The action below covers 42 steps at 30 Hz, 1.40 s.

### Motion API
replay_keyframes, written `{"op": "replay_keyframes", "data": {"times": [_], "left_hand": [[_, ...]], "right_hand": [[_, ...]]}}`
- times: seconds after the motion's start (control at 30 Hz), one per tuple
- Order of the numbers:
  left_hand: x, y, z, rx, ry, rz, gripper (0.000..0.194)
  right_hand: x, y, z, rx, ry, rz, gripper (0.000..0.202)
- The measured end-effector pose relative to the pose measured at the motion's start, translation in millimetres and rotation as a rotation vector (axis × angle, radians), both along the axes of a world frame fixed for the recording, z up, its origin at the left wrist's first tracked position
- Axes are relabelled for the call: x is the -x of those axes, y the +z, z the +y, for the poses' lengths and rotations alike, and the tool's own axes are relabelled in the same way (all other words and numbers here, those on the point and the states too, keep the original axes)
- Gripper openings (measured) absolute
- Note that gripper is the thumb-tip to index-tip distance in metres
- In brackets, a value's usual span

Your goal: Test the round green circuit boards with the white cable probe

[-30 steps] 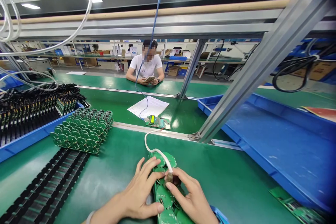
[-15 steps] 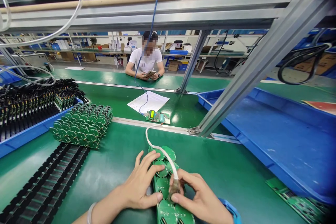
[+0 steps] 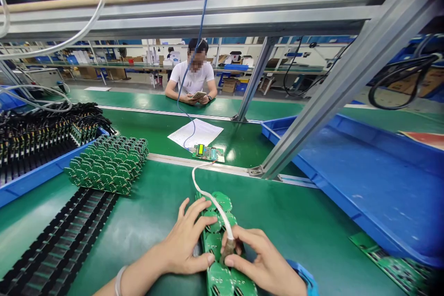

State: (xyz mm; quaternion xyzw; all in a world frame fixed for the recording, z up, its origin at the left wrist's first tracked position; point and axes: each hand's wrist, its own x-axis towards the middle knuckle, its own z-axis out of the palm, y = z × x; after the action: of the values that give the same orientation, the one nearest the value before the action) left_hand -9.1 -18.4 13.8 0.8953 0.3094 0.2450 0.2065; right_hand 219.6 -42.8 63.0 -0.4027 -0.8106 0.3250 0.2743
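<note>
A panel of round green circuit boards (image 3: 222,277) lies lengthwise on the bench in front of me. My left hand (image 3: 189,240) is spread, its fingertips and thumb resting on the panel's left side. Between thumb and fingers, my right hand (image 3: 262,259) grips a brownish connector (image 3: 228,249) at the end of a white cable (image 3: 212,196), holding it down against one of the round boards. Its contact end is hidden. That cable runs up to a small test board (image 3: 208,153) with a lit yellow-green display, too small to read.
Stacked green board panels (image 3: 106,164) stand on a black slotted rack (image 3: 62,236) at left, beside a blue bin (image 3: 52,173) of cabled boards. A blue tray (image 3: 374,185) and a metal post (image 3: 333,83) are at right. A person (image 3: 192,76) sits opposite holding a phone.
The connector and my right hand have shifted very slightly left on the panel. My left hand stays in place, and the view has tilted a little.
</note>
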Motion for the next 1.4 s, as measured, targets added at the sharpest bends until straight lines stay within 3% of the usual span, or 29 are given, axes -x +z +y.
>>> {"op": "replay_keyframes", "data": {"times": [0.47,1.4], "left_hand": [[-0.6,-0.8,0.4,0.007,0.010,-0.011,0.059],[0.0,-2.9,1.4,0.020,-0.025,-0.085,0.062]], "right_hand": [[0.8,-4.4,-2.5,-0.082,-0.011,0.036,0.022],[1.5,-4.9,0.4,-0.127,0.000,0.076,0.037]]}}
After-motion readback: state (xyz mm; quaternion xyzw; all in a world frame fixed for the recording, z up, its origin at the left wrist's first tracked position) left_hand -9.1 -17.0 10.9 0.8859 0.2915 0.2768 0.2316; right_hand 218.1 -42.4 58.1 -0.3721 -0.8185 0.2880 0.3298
